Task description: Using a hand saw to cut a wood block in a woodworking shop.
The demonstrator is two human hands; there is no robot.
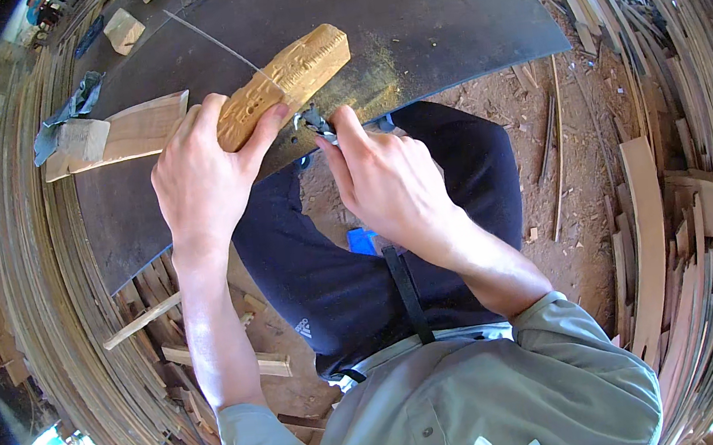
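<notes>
My left hand [205,169] is closed around a carved yellowish wooden block [303,63], its thumb pressed along the near side. The block has a rough, notched face and lies slantwise on the dark board. Across it runs a long, thin metal tool [213,41], like a narrow file or saw blade; which one I cannot tell. Its near end meets a dark and whitish wrapped grip [316,123], which my right hand [385,166] clasps at the board's near edge. The fingers partly hide that grip. Pale sawdust [372,89] is scattered beside the block.
The dark board [438,11] spans my knees' far side. On its left lie a flat wooden piece [148,127], a small block [83,139] and crumpled dark sheet [71,110]. Another block [124,31] sits farther off. Stacked wood strips [35,259] line both sides.
</notes>
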